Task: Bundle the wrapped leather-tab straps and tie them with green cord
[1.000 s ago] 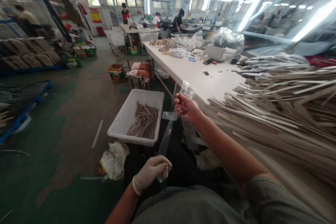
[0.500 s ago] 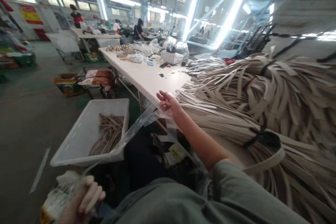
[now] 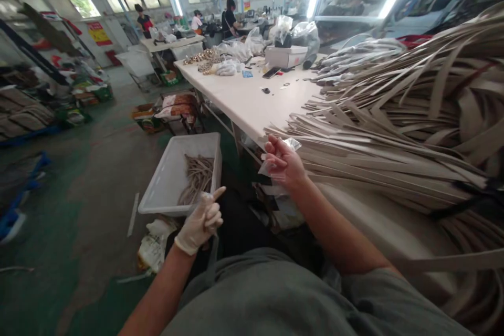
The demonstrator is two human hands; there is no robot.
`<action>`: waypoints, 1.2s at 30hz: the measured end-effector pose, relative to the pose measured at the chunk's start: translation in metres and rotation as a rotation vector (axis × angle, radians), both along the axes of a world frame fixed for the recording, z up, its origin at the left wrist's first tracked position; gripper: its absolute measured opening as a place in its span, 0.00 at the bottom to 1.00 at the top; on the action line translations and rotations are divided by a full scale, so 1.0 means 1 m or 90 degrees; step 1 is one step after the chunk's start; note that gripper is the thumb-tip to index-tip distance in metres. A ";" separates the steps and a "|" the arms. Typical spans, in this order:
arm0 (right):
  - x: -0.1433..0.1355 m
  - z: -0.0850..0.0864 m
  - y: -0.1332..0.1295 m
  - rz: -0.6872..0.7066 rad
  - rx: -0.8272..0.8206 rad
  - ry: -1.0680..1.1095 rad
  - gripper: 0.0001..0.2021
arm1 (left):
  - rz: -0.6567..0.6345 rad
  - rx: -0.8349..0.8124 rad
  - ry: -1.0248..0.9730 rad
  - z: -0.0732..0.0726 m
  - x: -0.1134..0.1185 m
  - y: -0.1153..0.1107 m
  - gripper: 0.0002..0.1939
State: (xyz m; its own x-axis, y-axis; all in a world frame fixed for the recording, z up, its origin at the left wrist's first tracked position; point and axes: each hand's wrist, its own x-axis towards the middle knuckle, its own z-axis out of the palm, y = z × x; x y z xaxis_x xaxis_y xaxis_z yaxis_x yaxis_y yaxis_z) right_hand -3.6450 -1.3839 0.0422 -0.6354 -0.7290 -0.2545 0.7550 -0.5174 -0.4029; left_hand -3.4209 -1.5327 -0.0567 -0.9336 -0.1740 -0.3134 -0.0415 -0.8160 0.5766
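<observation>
My left hand (image 3: 200,223) wears a pale glove and is beside the near edge of a white bin (image 3: 159,187). Its index finger points out and the others are curled; what they hold is too small to make out. A translucent strip (image 3: 213,254) hangs just below it. My bare right hand (image 3: 286,164) is closed on clear plastic film (image 3: 293,143) at the near corner of the white table (image 3: 236,95). Beside this hand, long beige strips (image 3: 354,149) lie in a thick bundle. Short beige strips (image 3: 199,173) are in the bin.
On the table are a phone (image 3: 271,72), a white box (image 3: 286,56), plastic bags (image 3: 306,37) and small metal parts. A stool with a brown-and-white sack (image 3: 179,106) stands left of the table. Several people are at tables farther back. A bag lies below the bin.
The view has shifted left and down. My left hand has come up beside the bin, nearer my right hand. The clear film that stretched between the hands no longer spans them.
</observation>
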 end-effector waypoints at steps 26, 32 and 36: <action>0.049 -0.117 0.019 0.563 0.226 0.541 0.27 | 0.560 -0.066 -0.080 0.051 0.059 -0.089 0.18; 0.036 -0.107 0.044 0.586 0.256 0.547 0.25 | 0.645 -0.039 -0.102 0.028 0.082 -0.114 0.14; 0.022 -0.100 0.045 0.379 0.217 0.402 0.21 | 0.613 0.038 -0.175 0.005 0.087 -0.119 0.18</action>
State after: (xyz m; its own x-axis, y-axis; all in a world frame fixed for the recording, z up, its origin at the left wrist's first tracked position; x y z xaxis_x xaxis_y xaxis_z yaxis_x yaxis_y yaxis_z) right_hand -3.6225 -1.3388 -0.0578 -0.2751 -0.9287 -0.2486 0.4466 0.1056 -0.8885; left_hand -3.3334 -1.6521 -0.0518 -0.2964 -0.7941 -0.5305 0.5264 -0.5994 0.6030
